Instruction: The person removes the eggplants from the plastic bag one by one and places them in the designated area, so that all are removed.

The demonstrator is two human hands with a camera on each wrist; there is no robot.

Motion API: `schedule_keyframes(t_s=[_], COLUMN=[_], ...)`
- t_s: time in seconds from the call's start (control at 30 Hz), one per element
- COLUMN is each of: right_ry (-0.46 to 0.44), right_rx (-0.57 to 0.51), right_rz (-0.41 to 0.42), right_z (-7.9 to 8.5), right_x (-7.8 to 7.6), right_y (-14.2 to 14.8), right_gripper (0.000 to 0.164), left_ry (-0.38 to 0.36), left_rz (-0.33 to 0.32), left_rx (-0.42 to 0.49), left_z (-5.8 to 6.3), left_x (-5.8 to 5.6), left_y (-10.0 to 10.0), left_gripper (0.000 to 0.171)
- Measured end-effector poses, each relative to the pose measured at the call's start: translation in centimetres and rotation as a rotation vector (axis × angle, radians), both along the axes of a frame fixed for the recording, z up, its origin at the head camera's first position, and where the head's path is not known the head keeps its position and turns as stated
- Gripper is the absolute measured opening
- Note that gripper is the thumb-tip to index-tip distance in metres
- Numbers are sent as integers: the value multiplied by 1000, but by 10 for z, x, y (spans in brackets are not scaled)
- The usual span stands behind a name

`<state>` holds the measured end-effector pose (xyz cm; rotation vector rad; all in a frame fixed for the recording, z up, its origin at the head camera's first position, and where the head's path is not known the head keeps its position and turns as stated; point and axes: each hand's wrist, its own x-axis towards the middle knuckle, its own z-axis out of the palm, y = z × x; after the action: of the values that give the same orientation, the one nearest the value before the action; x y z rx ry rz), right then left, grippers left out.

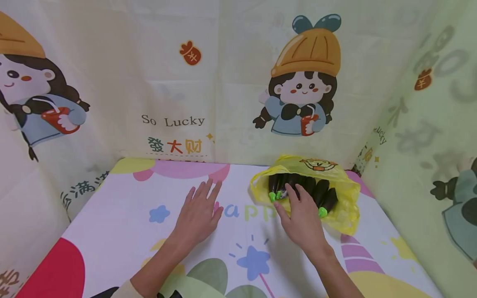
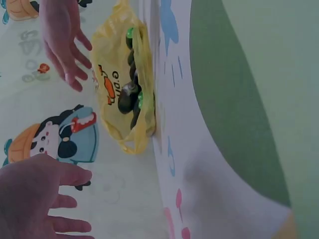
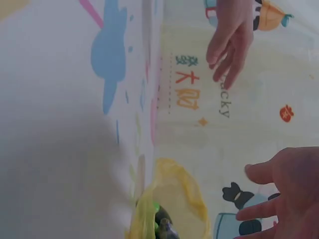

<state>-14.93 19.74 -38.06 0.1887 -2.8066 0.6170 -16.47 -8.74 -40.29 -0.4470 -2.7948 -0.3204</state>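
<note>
Yellow bag [image 1: 347, 207]: best steadied by its rim
Eggplants [image 1: 329, 201]: best gripped mid-body
Right hand [image 1: 304, 221]: wide, empty, near yellow bag
Left hand [image 1: 197, 215]: wide, empty

In the head view, the worktop [image 1: 128, 196] is looked down on from the near side of the yellow bag [image 1: 346, 213], with the lens aimed forward past it at the printed backdrop [image 1: 234, 82]; the widest stretch is taken in here. In the left wrist view, the bag is faced from lower down, framed almost whole, and the picture is turned sideways so that the worktop is put on the right. The right wrist view is tipped oppositely: the worktop is set on the left, the bag is cut by the bottom edge. The bag's mouth is shared by all three.
</note>
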Motion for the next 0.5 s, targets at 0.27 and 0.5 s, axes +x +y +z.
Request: schedule_keyframes(t_s=[0.27, 0.5], right_ry=[-37, -37], right_rx=[-19, -33], right_rz=[-88, -157], right_z=[8, 20], right_x=[-5, -9], right_y=[24, 49], right_gripper=[56, 48], left_ry=[88, 47], left_rz=[-112, -195], left_rx=[80, 183], left_z=[-2, -1], left_x=[-13, -24], left_y=[17, 34], left_gripper=[63, 57])
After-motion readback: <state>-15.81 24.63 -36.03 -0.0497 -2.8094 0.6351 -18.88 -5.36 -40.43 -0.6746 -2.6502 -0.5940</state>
